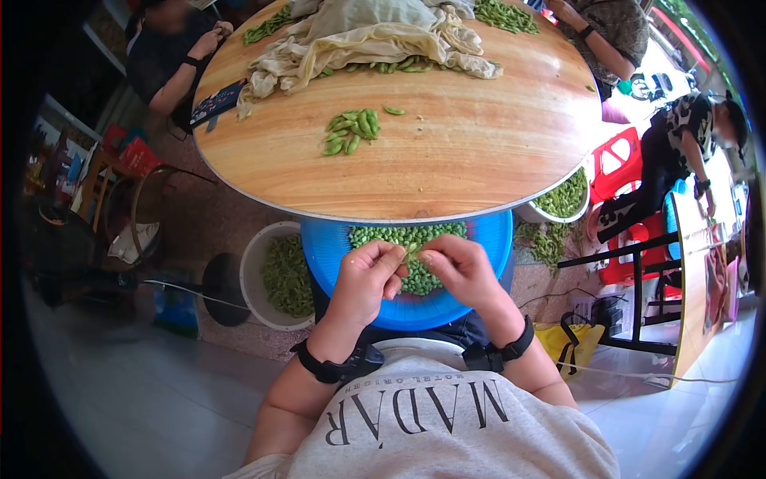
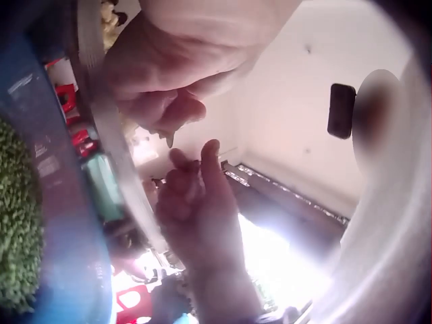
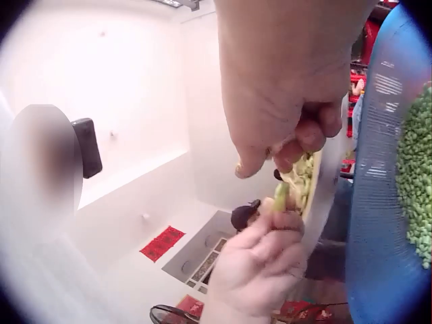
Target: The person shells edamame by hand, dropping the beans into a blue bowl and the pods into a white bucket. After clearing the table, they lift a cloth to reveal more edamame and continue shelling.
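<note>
My left hand pinches a green soybean pod between thumb and fingertips. Just to its right is my right hand, with thumb and bent fingers parted close to the pod. In the right wrist view a small gap separates the right fingertips from the pod. The pod's tip pokes out below the left fingers in the left wrist view. Beneath both hands, on the lap, stands a blue plastic basket with many shelled green beans in it.
A round wooden table is ahead, bearing a small pile of pods and a pale cloth over more pods. Tubs of pods flank the basket. Other people sit around the table; red stools stand at right.
</note>
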A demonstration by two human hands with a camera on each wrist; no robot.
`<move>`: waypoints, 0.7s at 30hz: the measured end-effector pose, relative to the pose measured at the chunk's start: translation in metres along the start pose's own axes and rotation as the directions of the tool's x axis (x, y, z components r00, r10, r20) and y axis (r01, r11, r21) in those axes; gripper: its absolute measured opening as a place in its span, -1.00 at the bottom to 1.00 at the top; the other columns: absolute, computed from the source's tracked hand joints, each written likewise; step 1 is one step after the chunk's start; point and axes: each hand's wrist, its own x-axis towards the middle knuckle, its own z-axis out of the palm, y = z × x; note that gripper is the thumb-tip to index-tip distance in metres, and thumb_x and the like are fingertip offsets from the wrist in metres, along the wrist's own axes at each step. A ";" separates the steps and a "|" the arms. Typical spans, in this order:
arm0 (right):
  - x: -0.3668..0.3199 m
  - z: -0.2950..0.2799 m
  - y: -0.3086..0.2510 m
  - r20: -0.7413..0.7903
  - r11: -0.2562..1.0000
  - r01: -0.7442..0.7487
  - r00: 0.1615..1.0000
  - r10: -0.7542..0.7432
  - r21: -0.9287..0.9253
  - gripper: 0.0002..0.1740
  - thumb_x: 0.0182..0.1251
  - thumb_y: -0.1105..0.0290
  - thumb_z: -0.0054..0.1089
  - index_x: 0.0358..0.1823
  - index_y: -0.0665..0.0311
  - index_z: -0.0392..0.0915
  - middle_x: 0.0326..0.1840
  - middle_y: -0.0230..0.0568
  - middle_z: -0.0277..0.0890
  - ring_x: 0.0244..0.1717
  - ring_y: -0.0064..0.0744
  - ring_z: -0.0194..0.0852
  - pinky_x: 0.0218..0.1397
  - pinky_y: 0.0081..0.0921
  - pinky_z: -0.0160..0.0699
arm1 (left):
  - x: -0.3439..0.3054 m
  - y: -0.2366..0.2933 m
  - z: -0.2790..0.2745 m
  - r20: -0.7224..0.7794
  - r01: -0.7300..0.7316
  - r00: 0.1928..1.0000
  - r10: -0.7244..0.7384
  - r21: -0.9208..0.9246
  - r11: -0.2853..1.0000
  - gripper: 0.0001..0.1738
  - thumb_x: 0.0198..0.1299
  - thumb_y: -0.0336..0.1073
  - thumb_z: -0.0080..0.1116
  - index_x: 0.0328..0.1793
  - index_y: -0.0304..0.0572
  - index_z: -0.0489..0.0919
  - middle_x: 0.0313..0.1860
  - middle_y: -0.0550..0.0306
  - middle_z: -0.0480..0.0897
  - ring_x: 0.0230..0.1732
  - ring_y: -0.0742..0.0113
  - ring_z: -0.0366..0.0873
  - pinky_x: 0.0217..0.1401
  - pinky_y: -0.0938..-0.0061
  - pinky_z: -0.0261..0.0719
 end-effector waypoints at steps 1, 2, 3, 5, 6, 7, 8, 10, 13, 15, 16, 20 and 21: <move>0.000 -0.004 -0.004 -0.047 1.000 -0.013 0.999 0.013 -0.005 -0.85 0.11 0.41 0.23 -0.38 0.35 0.50 -0.53 -0.19 0.44 -0.57 -0.42 0.37 -0.51 -0.52 0.33 | 0.000 0.001 0.001 -0.028 -0.044 0.999 0.046 0.065 0.997 -0.85 0.24 -0.34 0.02 -0.34 -0.26 0.48 -0.60 0.22 0.47 -0.74 0.61 0.24 -0.73 0.71 0.15; 0.001 -0.006 -0.010 -0.097 1.000 -0.029 0.995 0.028 -0.009 -0.84 0.11 0.41 0.24 -0.37 0.35 0.50 -0.52 -0.20 0.45 -0.56 -0.44 0.37 -0.50 -0.52 0.33 | -0.001 0.003 0.002 -0.052 -0.083 0.994 0.091 0.132 0.988 -0.86 0.24 -0.36 0.02 -0.34 -0.26 0.48 -0.60 0.21 0.48 -0.75 0.61 0.24 -0.73 0.71 0.15; 0.005 -0.005 -0.020 -0.134 0.995 0.044 0.989 -0.056 -0.095 -0.82 0.09 0.40 0.25 -0.36 0.35 0.50 -0.54 -0.16 0.43 -0.55 -0.40 0.39 -0.47 -0.50 0.36 | -0.003 0.004 0.003 -0.071 -0.120 0.988 0.137 0.199 0.973 -0.87 0.23 -0.37 0.03 -0.34 -0.27 0.48 -0.60 0.21 0.48 -0.75 0.61 0.24 -0.73 0.71 0.16; 0.008 0.002 -0.018 -0.117 0.978 0.133 0.981 -0.152 -0.160 -0.83 0.08 0.40 0.25 -0.38 0.36 0.50 -0.54 -0.14 0.43 -0.54 -0.38 0.40 -0.46 -0.49 0.36 | -0.004 0.003 0.006 -0.072 -0.103 0.990 0.122 0.233 0.967 -0.87 0.23 -0.37 0.03 -0.36 -0.27 0.48 -0.61 0.21 0.47 -0.75 0.61 0.24 -0.73 0.72 0.16; 0.014 0.003 -0.018 -0.101 0.961 0.193 0.971 -0.216 -0.197 -0.83 0.07 0.40 0.25 -0.38 0.36 0.51 -0.54 -0.13 0.42 -0.54 -0.36 0.40 -0.45 -0.48 0.37 | -0.005 0.005 0.008 -0.072 -0.111 0.989 0.132 0.250 0.962 -0.86 0.23 -0.37 0.03 -0.36 -0.27 0.48 -0.61 0.21 0.47 -0.75 0.61 0.24 -0.72 0.72 0.16; 0.014 0.003 -0.018 -0.090 0.975 0.138 0.984 -0.155 -0.172 -0.82 0.07 0.39 0.25 -0.40 0.36 0.52 -0.57 -0.10 0.41 -0.55 -0.36 0.38 -0.45 -0.46 0.36 | -0.006 0.004 0.008 -0.075 -0.105 0.989 0.124 0.227 0.968 -0.86 0.23 -0.38 0.03 -0.37 -0.26 0.48 -0.62 0.21 0.47 -0.75 0.62 0.24 -0.73 0.73 0.15; 0.015 0.003 -0.016 -0.063 0.986 0.101 0.992 -0.110 -0.130 -0.83 0.07 0.38 0.25 -0.40 0.36 0.52 -0.59 -0.15 0.41 -0.56 -0.41 0.35 -0.47 -0.49 0.35 | -0.008 0.003 0.006 -0.057 -0.092 0.993 0.106 0.207 0.974 -0.86 0.22 -0.37 0.03 -0.36 -0.26 0.48 -0.62 0.21 0.46 -0.74 0.63 0.23 -0.74 0.74 0.14; 0.013 0.004 -0.011 -0.001 0.999 0.017 1.000 -0.017 -0.045 -0.83 0.09 0.37 0.24 -0.41 0.36 0.53 -0.62 -0.26 0.40 -0.58 -0.53 0.30 -0.49 -0.55 0.31 | -0.008 0.001 0.003 -0.037 -0.036 0.999 0.040 0.109 0.993 -0.86 0.23 -0.36 0.03 -0.35 -0.27 0.48 -0.62 0.20 0.45 -0.74 0.63 0.23 -0.75 0.74 0.12; 0.014 -0.001 -0.010 0.123 0.967 -0.214 0.972 0.198 0.136 -0.82 0.12 0.36 0.21 -0.38 0.36 0.54 -0.64 -0.44 0.36 -0.57 -0.70 0.20 -0.52 -0.66 0.24 | -0.007 -0.007 -0.001 -0.019 0.003 1.000 -0.003 0.025 1.000 -0.86 0.24 -0.37 0.01 -0.27 -0.31 0.50 -0.56 0.17 0.48 -0.73 0.59 0.25 -0.71 0.73 0.17; 0.013 -0.001 0.001 0.067 0.948 -0.263 0.965 0.255 0.177 -0.81 0.13 0.34 0.19 -0.36 0.36 0.55 -0.62 -0.52 0.33 -0.56 -0.77 0.16 -0.53 -0.72 0.19 | -0.007 -0.009 -0.004 0.031 0.031 0.999 -0.033 0.055 0.998 -0.86 0.24 -0.36 0.02 -0.22 -0.31 0.51 -0.53 0.16 0.51 -0.69 0.58 0.31 -0.65 0.72 0.24; 0.013 -0.001 0.007 0.040 0.936 -0.288 0.957 0.286 0.200 -0.80 0.14 0.34 0.18 -0.35 0.36 0.56 -0.61 -0.55 0.31 -0.55 -0.80 0.14 -0.53 -0.75 0.16 | -0.007 -0.008 -0.005 0.056 0.047 0.997 -0.051 0.071 0.996 -0.85 0.24 -0.36 0.02 -0.20 -0.31 0.52 -0.51 0.15 0.53 -0.67 0.58 0.34 -0.62 0.71 0.28; 0.003 -0.009 0.017 0.020 0.984 -0.079 0.996 0.084 -0.162 -0.78 0.05 0.37 0.20 -0.32 0.38 0.54 -0.51 -0.16 0.50 -0.53 -0.38 0.44 -0.46 -0.50 0.40 | -0.011 -0.001 -0.016 -0.006 0.037 0.999 -0.037 0.352 0.935 -0.85 0.23 -0.45 -0.03 -0.11 -0.36 0.46 -0.46 0.10 0.55 -0.57 0.48 0.49 -0.55 0.67 0.40; 0.002 -0.008 0.015 -0.064 0.927 0.076 0.992 -0.107 -0.369 -0.78 0.00 0.40 0.24 -0.33 0.39 0.54 -0.43 0.01 0.50 -0.45 -0.13 0.49 -0.38 -0.37 0.46 | -0.013 -0.002 -0.016 0.007 -0.054 0.998 0.057 0.455 0.889 -0.83 0.23 -0.47 -0.04 -0.07 -0.36 0.42 -0.46 0.09 0.55 -0.56 0.47 0.50 -0.54 0.65 0.41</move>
